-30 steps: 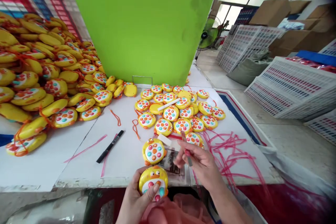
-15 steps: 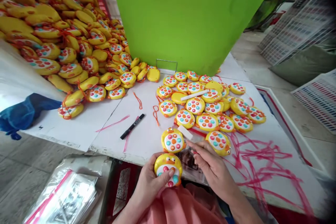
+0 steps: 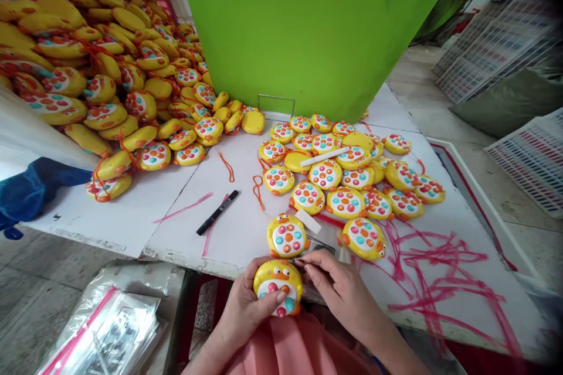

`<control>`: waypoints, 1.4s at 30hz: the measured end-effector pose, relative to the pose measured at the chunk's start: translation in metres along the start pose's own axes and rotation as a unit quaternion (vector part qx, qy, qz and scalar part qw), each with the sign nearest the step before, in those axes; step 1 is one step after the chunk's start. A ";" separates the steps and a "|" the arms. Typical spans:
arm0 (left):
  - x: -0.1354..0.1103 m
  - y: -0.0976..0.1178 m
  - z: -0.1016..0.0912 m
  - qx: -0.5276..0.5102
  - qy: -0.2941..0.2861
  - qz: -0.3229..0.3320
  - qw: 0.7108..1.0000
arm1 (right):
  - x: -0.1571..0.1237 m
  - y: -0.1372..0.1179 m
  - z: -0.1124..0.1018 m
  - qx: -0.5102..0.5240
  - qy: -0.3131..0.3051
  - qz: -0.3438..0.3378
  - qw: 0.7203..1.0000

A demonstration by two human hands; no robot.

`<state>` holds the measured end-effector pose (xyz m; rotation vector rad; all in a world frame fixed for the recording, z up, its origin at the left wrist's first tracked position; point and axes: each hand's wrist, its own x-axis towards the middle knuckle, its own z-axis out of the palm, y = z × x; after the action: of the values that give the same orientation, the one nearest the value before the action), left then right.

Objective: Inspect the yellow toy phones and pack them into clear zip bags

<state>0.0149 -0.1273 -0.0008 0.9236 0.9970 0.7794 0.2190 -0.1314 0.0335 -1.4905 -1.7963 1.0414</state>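
My left hand (image 3: 248, 302) is closed round a yellow duck-shaped toy (image 3: 278, 270) with coloured buttons on a white belly, its face up and the thumb over the buttons. At the toy's upper right edge, my right hand (image 3: 338, 284) is in a pinch; what its fingertips hold is too small to make out. Just beyond lies another duck toy (image 3: 288, 236), face up on the table. A white block (image 3: 308, 221) rests against that toy's right side. Further right lies a third duck toy (image 3: 364, 239).
Several more duck toys (image 3: 346, 203) lie grouped with a white stick (image 3: 324, 156) across them. A big pile of toys (image 3: 114, 70) rises at left. A black marker (image 3: 217, 212) and orange cords (image 3: 226, 167) lie on the table, before a green box (image 3: 299, 29).
My right hand has drawn back from beside the white block to the edge of the held toy, its fingers now pinched. My left hand keeps its hold. The view has shifted slightly.
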 end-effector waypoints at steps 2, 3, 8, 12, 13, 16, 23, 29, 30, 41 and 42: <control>-0.001 -0.003 -0.001 0.002 0.001 0.011 1.000 | -0.002 -0.004 0.000 0.006 -0.013 0.007 1.000; -0.001 -0.004 -0.002 0.004 0.004 0.015 1.000 | -0.002 -0.006 -0.001 0.006 -0.018 0.010 1.000; -0.001 -0.003 0.000 0.010 0.011 0.015 1.000 | -0.002 -0.006 -0.001 0.009 -0.034 0.018 0.999; -0.001 -0.002 0.001 -0.001 0.011 0.004 1.000 | -0.002 -0.004 0.000 -0.006 -0.036 0.017 0.999; 0.000 -0.002 0.001 -0.004 0.012 0.003 1.000 | -0.002 -0.004 0.000 -0.014 -0.037 0.017 0.999; 0.001 -0.002 0.001 -0.001 0.009 0.003 1.000 | -0.003 -0.005 -0.001 -0.041 -0.043 0.011 0.998; 0.003 0.000 0.001 0.010 0.014 -0.008 1.000 | -0.005 -0.005 0.001 -0.064 -0.045 0.012 0.997; 0.002 0.002 0.002 0.018 0.017 -0.007 1.000 | -0.001 -0.005 0.003 -0.077 -0.039 0.002 0.996; 0.002 0.002 0.002 0.019 0.018 -0.007 1.000 | -0.001 -0.005 0.004 -0.080 -0.039 -0.001 0.996; 0.004 0.003 0.003 0.009 0.021 -0.020 1.000 | -0.002 0.000 0.007 -0.035 -0.022 -0.002 0.999; 0.004 0.003 0.003 0.011 0.018 -0.021 1.000 | -0.002 0.000 0.007 -0.039 -0.024 -0.003 0.999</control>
<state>0.0186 -0.1232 0.0010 0.9064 1.0554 0.7541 0.2136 -0.1347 0.0298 -1.5164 -1.8933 1.0226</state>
